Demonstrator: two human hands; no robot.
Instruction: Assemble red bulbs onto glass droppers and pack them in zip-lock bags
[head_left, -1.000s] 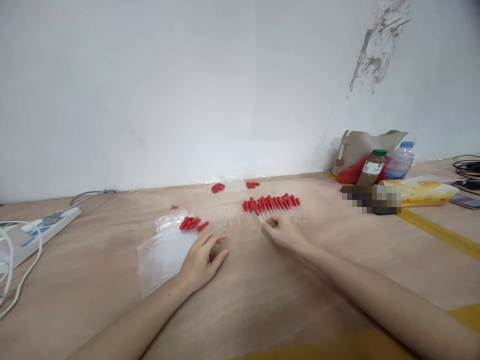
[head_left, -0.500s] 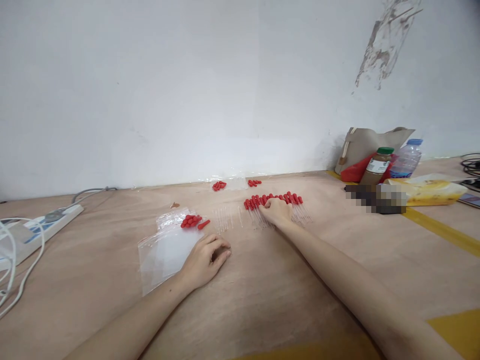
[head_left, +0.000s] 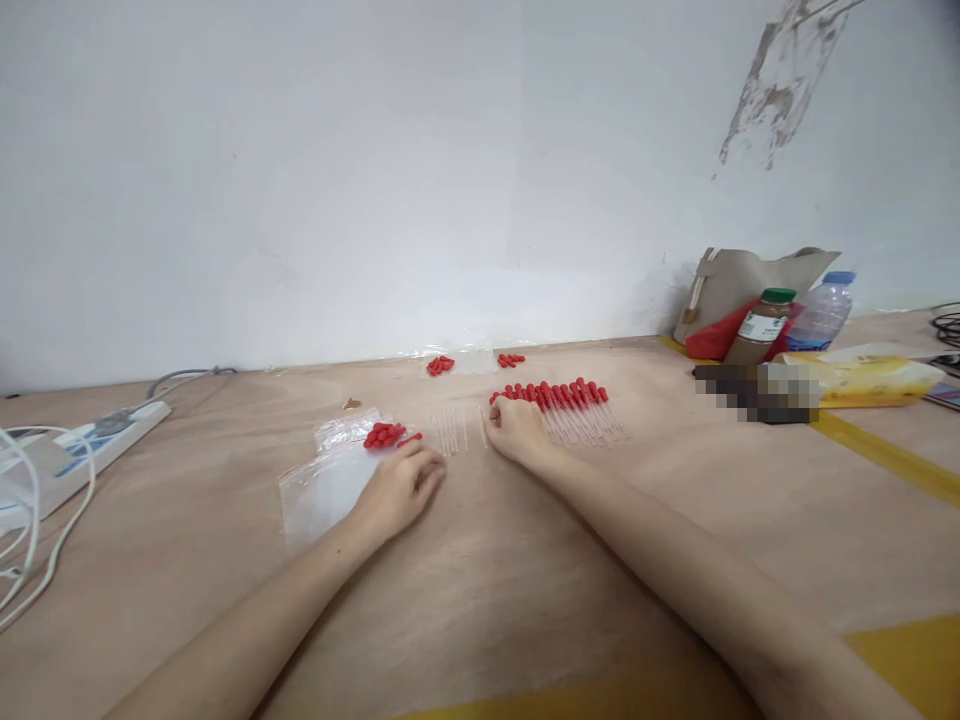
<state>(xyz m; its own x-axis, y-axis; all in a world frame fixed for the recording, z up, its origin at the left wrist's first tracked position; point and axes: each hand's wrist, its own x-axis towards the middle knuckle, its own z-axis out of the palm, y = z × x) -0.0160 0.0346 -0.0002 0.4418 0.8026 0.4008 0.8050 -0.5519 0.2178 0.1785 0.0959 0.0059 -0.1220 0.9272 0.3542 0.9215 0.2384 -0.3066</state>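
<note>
My left hand [head_left: 400,487] reaches over a clear zip bag [head_left: 319,490], its fingers loosely bent and apart from the thumb. Its fingertips are at a single loose red rubber bulb [head_left: 410,439], beside a small pile of red bulbs [head_left: 382,435]. My right hand [head_left: 517,432] is closed at the left end of a row of thin clear droppers with red bulbs [head_left: 574,397]. Its pinched fingertips lie right by a lone thin clear tube [head_left: 482,427]; whether they grip it is hidden. Several bare clear tubes [head_left: 448,432] lie side by side between my hands.
Two more groups of red bulbs [head_left: 440,366] lie by the wall, near clear plastic. A power strip [head_left: 127,430] with white cables [head_left: 90,490] is at left. A grey bag [head_left: 739,285], a green-capped bottle [head_left: 763,325], a clear bottle [head_left: 823,310] and a yellow packet [head_left: 862,378] stand right.
My right hand has moved left along the dropper row to its left end, uncovering the middle droppers. My left hand has shifted up and left to the loose red bulb.
</note>
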